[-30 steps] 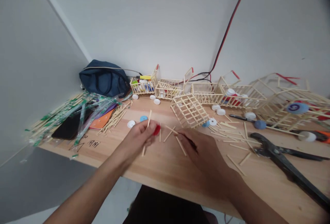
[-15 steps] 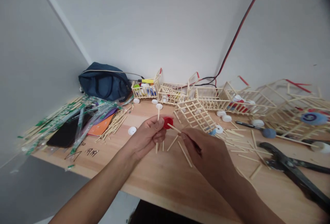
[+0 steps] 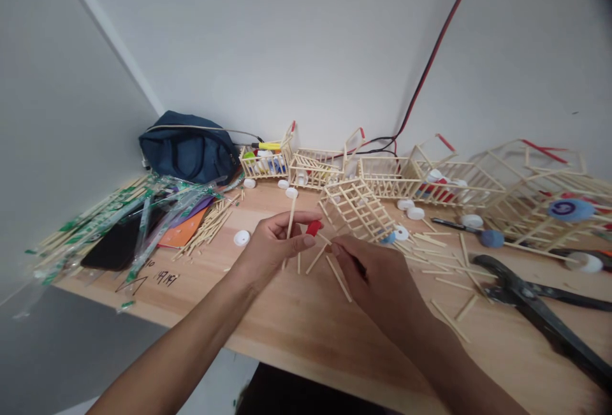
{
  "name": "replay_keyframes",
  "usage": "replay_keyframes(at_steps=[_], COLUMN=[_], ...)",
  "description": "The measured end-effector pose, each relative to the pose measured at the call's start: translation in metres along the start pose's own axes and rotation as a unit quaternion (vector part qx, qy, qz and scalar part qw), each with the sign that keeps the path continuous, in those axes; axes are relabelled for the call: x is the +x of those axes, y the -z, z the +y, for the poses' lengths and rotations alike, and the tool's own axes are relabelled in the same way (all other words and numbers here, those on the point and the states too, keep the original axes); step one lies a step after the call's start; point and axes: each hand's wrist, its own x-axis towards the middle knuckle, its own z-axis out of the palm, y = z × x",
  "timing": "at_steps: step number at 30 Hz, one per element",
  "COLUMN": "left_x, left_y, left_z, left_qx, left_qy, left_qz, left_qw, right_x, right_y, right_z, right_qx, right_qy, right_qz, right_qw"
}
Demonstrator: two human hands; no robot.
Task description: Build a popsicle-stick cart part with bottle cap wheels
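Observation:
My left hand (image 3: pixel 275 240) pinches a small red bottle cap (image 3: pixel 313 228), turned edge-on, between thumb and fingers. A pale wooden stick (image 3: pixel 291 220) stands upright in the same hand. My right hand (image 3: pixel 370 268) is closed in a pinch just right of the cap, on a thin wooden stick that points toward it; its far end is hard to make out. Loose wooden sticks (image 3: pixel 339 280) lie on the table under both hands. Behind them, a tilted cart frame made of sticks (image 3: pixel 356 210) rests on the table with white cap wheels.
Several stick-built carts (image 3: pixel 315 169) line the wall, some holding bottle caps. Large black-handled cutters (image 3: pixel 530 300) lie at right. At left are a blue bag (image 3: pixel 189 150), a black phone (image 3: pixel 117 243), wrapped sticks (image 3: pixel 100 214) and orange paper (image 3: pixel 179 233). The table's front edge is near my forearms.
The red cap has turned from facing me to edge-on in my left hand, whose fingers have stretched out around it. My right hand stays beside it; the view has shifted slightly.

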Motion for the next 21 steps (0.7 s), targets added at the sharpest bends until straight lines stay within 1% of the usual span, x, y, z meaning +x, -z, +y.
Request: replay_keyframes(at_steps=[4, 7, 9, 11, 12, 14, 17, 19, 21], left_x=[-0.002, -0.002, -0.002, -0.002, -0.003, -0.004, -0.007, -0.008, -0.008], left_y=[0.001, 0.001, 0.000, -0.001, -0.002, -0.004, -0.008, -0.009, -0.008], left_z=[0.001, 0.002, 0.003, 0.003, 0.003, 0.002, 0.002, 0.002, 0.001], left_qx=[0.069, 0.089, 0.094, 0.108, 0.117, 0.134, 0.143, 0.143, 0.138], left_qy=[-0.027, -0.048, -0.078, -0.110, -0.118, -0.111, -0.093, -0.097, -0.100], left_qz=[0.005, -0.013, -0.029, -0.035, -0.030, -0.005, 0.039, 0.043, 0.028], left_qw=[0.997, 0.995, 0.992, 0.987, 0.986, 0.985, 0.985, 0.984, 0.985], right_x=[0.002, 0.002, 0.001, 0.001, 0.001, 0.001, 0.001, 0.000, 0.000], right_y=[0.000, -0.003, -0.004, -0.005, -0.006, -0.006, -0.007, -0.007, -0.009], right_z=[0.008, 0.014, 0.014, 0.011, 0.009, 0.006, 0.006, 0.008, 0.012], right_qx=[0.119, 0.177, 0.178, 0.147, 0.131, 0.116, 0.144, 0.183, 0.228], right_qy=[-0.028, -0.030, -0.022, -0.016, -0.012, -0.009, -0.032, -0.053, -0.061], right_qz=[-0.055, -0.087, -0.082, -0.060, -0.048, -0.028, -0.024, -0.041, -0.061], right_qw=[0.991, 0.980, 0.980, 0.987, 0.990, 0.993, 0.989, 0.981, 0.970])
